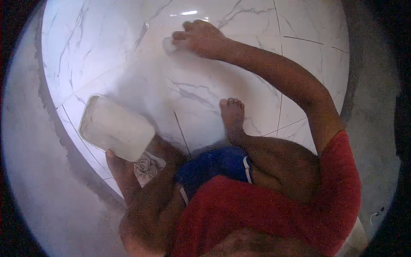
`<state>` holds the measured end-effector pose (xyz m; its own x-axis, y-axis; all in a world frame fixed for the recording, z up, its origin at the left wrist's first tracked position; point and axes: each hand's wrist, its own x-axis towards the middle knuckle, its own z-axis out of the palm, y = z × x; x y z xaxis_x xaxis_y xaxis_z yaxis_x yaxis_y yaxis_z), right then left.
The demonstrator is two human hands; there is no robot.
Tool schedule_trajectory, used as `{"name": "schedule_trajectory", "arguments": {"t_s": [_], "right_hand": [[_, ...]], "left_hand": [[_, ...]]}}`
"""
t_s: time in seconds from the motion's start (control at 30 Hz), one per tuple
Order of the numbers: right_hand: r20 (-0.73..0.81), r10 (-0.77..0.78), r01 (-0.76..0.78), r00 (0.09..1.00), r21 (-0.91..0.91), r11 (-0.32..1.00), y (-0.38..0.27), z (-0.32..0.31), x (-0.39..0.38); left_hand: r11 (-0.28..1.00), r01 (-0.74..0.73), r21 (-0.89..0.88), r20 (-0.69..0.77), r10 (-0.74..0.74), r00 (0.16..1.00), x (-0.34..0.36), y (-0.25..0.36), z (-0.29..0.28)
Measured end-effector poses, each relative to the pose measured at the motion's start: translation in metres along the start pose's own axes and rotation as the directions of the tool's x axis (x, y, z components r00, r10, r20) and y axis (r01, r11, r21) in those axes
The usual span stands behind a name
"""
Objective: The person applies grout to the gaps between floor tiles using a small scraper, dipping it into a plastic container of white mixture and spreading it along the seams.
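Observation:
My left hand grips a white rectangular plastic tub by its near edge. The thumb shows at the rim, while the other fingers are hidden behind the tub. Stretched far out over the marble-look tiles, my right hand has its fingers curled. A pale, blurred piece shows at its fingertips, too indistinct to name. Beside my left wrist is a crumpled grey-white cloth with dark marks. Whether my left hand also touches this cloth is hidden.
Bright reflections gleam on the tiles beyond my right hand. My bare foot rests on the floor between my arms. Rough grey cement surfaces border the tiles on the left and right. A short pale wire sticks out at the lower right.

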<state>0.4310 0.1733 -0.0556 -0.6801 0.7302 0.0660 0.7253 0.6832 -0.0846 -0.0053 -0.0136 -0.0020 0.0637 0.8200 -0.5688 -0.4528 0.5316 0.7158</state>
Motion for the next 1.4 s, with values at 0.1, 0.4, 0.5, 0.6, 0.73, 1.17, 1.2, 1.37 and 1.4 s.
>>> {"name": "schedule_trajectory", "arguments": {"t_s": [0.1,0.4,0.5,0.6,0.73,1.17,1.2,1.37,1.4], "right_hand": [[0.149,-0.031,0.038,0.988,-0.044,0.998,-0.008,-0.004,0.015],[0.231,0.196,-0.160,0.953,-0.167,0.973,0.077,-0.013,-0.164],[0.292,0.293,-0.240,0.910,-0.206,0.949,0.090,-0.031,-0.187],[0.158,0.244,-0.218,0.957,-0.163,0.962,0.086,-0.023,-0.157],[0.016,0.066,-0.065,0.998,-0.058,0.996,0.031,-0.002,-0.033],[0.086,-0.031,0.040,0.996,-0.100,0.994,-0.007,0.022,0.041],[0.086,-0.030,0.039,0.996,-0.100,0.994,-0.007,0.021,0.040],[0.042,-0.031,0.036,0.999,-0.111,0.993,-0.006,0.019,0.025],[0.042,-0.028,0.032,0.999,-0.113,0.993,-0.004,0.018,0.021]], "left_hand": [[0.968,0.054,-0.245,0.071,-0.038,0.997,0.004,-0.003,0.005],[0.993,0.005,-0.122,-0.161,-0.025,0.987,-0.002,-0.009,-0.018],[0.986,0.038,-0.165,0.027,-0.034,0.999,0.004,-0.004,-0.008],[0.990,0.055,-0.128,0.007,-0.054,0.998,0.006,-0.007,-0.008],[0.994,0.007,-0.112,-0.097,-0.018,0.995,0.001,-0.002,-0.004],[0.998,0.002,-0.063,-0.239,-0.017,0.971,-0.005,-0.003,0.009],[0.999,0.000,-0.052,-0.214,-0.011,0.977,-0.005,-0.002,0.010],[0.997,-0.005,-0.083,-0.163,-0.009,0.987,0.000,0.000,0.019],[0.995,0.006,-0.097,-0.158,-0.022,0.987,0.002,-0.001,0.017]]}}
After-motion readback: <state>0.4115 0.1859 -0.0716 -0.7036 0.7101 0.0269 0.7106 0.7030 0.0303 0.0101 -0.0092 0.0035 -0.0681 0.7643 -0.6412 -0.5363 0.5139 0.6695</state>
